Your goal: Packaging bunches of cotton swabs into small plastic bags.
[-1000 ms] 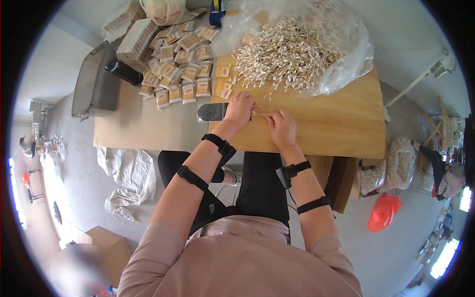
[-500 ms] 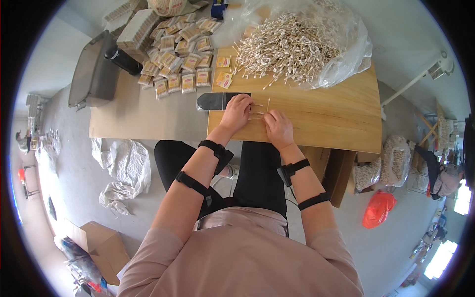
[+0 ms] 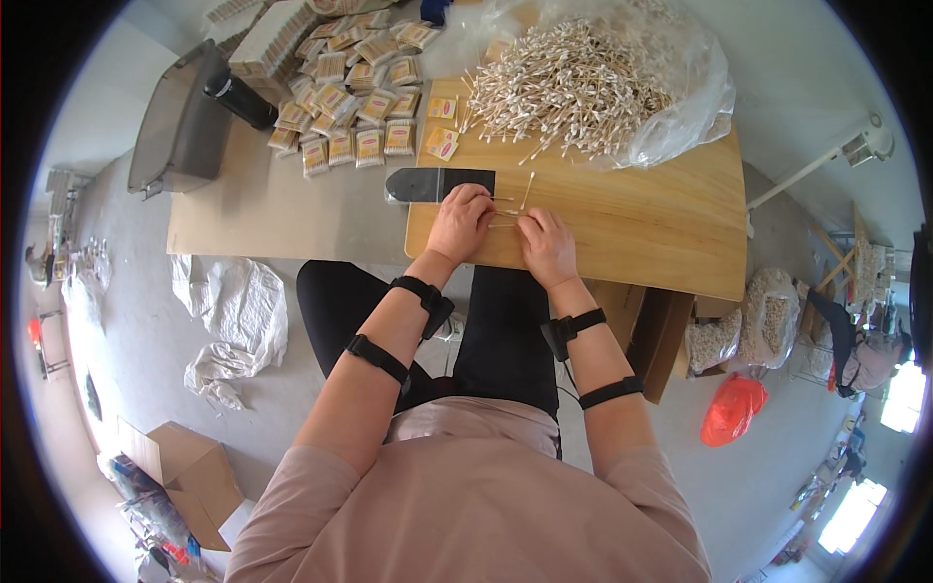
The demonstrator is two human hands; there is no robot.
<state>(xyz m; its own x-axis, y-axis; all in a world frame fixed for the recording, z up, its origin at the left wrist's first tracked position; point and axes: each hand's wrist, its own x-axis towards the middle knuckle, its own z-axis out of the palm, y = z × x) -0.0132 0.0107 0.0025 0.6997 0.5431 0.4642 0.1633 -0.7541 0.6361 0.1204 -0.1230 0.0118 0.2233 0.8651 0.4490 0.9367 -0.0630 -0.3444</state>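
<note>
Over the near edge of the wooden board, my left hand (image 3: 462,222) is closed, its fingertips pinching thin cotton swabs (image 3: 503,213) whose ends stick out to the right. Facing it, my right hand (image 3: 547,245) has its fingers bent together at the other ends of these swabs; its fingertips are partly hidden. A single loose swab (image 3: 528,190) lies just beyond my right hand, apart from the fingers. A flat black piece with a rounded end, in a clear sleeve (image 3: 423,185), lies partly under my left hand. Farther off spreads a big heap of cotton swabs (image 3: 573,92).
Clear plastic film (image 3: 680,126) lies round the heap. Two yellow cards (image 3: 442,144) sit beside it. Several packed swab bags (image 3: 369,148) are piled far left, near a black bottle (image 3: 240,101) and a grey bin (image 3: 185,126). The wooden board (image 3: 661,228) ends near my lap.
The view has tilted slightly, so the table sits higher in the picture. Both hands have drawn a little nearer to me, and a gap now shows between my right hand and the loose swab.
</note>
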